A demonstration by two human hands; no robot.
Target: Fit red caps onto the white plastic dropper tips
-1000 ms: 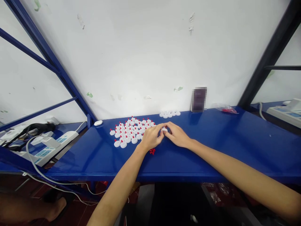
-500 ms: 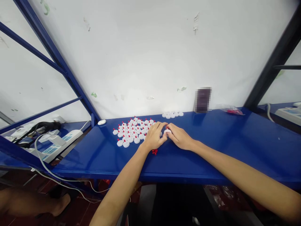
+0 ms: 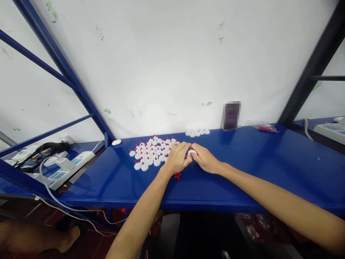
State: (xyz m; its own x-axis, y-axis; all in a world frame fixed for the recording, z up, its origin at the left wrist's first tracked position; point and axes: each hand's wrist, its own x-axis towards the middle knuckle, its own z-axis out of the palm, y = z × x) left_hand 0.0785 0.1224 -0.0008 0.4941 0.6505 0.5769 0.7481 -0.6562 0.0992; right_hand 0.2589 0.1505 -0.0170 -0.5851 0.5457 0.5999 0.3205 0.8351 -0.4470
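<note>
Between my two hands is a round white cap (image 3: 192, 152) with a bit of red at its top, mostly covered by fingers. My right hand (image 3: 206, 158) grips it from the right, thumb and fingers closed on it. My left hand (image 3: 178, 157) is closed against its left side, fingertips meeting those of the right. Many white caps with red tips (image 3: 151, 153) stand in a cluster left of my left hand, partly hidden by it. Small red tips (image 3: 177, 175) lie in a little pile just below the left wrist.
White caps without red (image 3: 197, 132) sit by the wall. A dark pixelated upright object (image 3: 231, 115) and a plastic bag with red pieces (image 3: 265, 127) are farther right on the blue table (image 3: 242, 187). A white case (image 3: 116, 142) and a power strip (image 3: 72, 165) are left. Another person's leg (image 3: 40, 233) shows below.
My fingers have closed further over the cap, and the red tip now shows less. The view has shifted slightly; the other things stay in place.
</note>
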